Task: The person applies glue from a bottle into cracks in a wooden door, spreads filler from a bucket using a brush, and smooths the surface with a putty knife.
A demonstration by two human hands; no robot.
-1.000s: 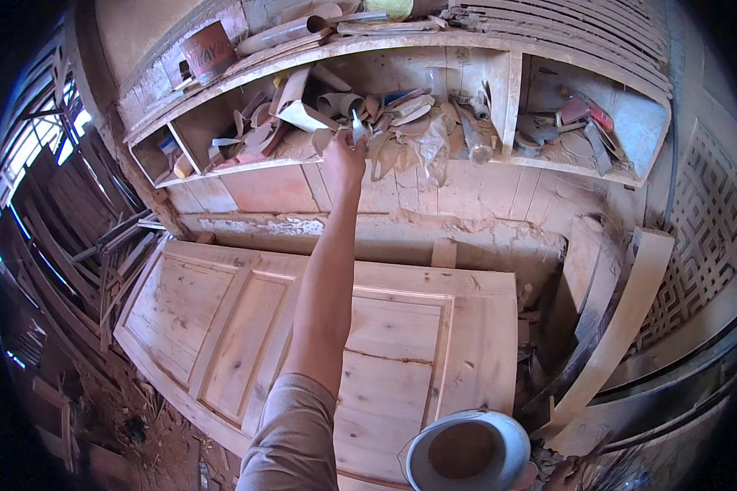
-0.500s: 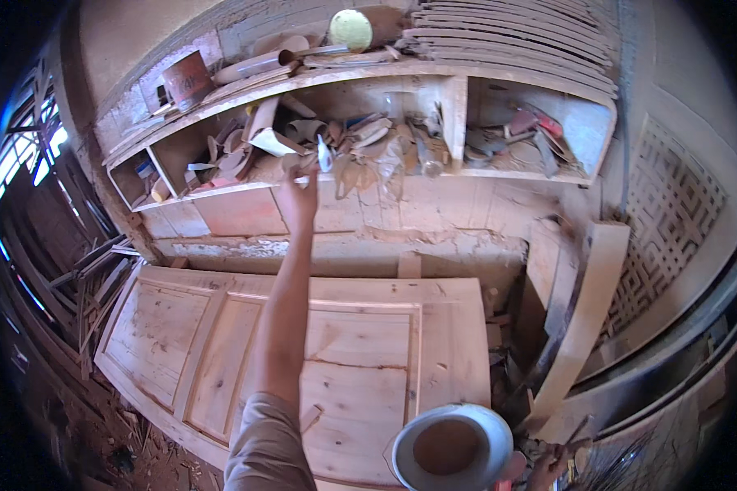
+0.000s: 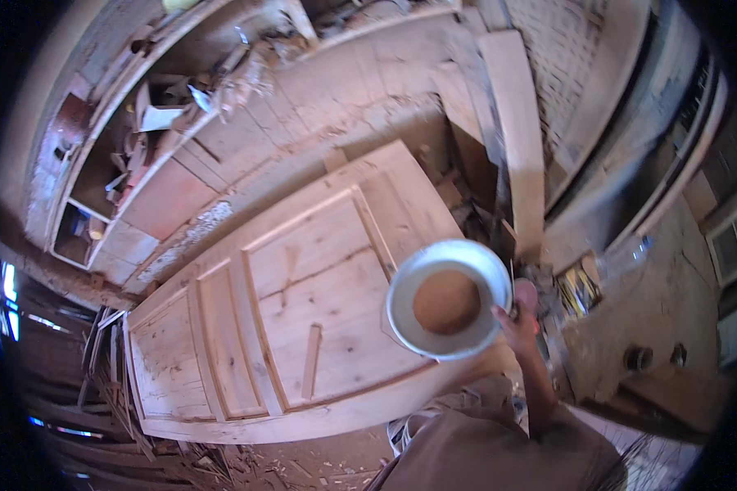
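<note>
My right hand (image 3: 516,326) is at the right rim of a round pale metal basin (image 3: 405,329). Its fingers are curled closed, and what they grip is too small and blurred to make out. A rounded pinkish-red thing (image 3: 526,292) shows just beyond the fingers. Brown material (image 3: 447,302) covers the basin's bottom. The basin appears over the right end of a panelled wooden door (image 3: 319,286), which lies flat. A short wooden strip (image 3: 311,361) rests on the door's panel. My left hand is out of the picture.
Along the wall, a dusty shelf (image 3: 180,139) holds scraps and tools. Upright boards (image 3: 516,139) lean beyond the door's right end. Loose timber (image 3: 98,360) lies at the left, with wood shavings (image 3: 303,473) on the floor. A box of small items (image 3: 580,286) stands at right.
My view has swung down and to the right. The left arm that reached up to the shelf has left the picture. My right hand and the basin now show more fully.
</note>
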